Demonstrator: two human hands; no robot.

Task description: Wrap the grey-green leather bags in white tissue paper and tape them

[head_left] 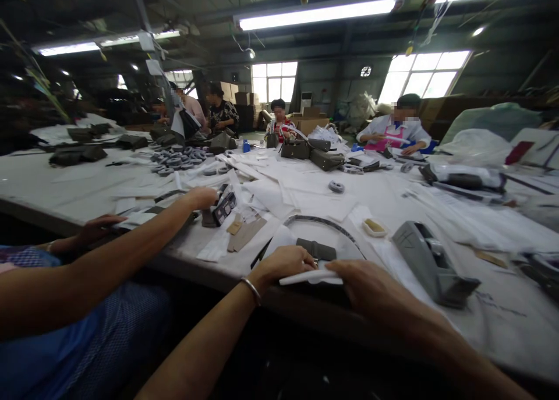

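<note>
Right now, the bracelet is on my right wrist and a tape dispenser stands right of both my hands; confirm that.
Wrong wrist: the head view shows the bracelet on your left wrist. The tape dispenser is placed as stated.

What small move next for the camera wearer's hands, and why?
Perhaps steady the white piece with the right hand, which is at one end: it juts out below the left hand, whose fingers are by the dark flap.

White table (373, 197) on my feed: tape dispenser (424, 267) at four o'clock from view centre, gray ring (336, 187) at three, dark handbags (296, 150) at one.
</note>
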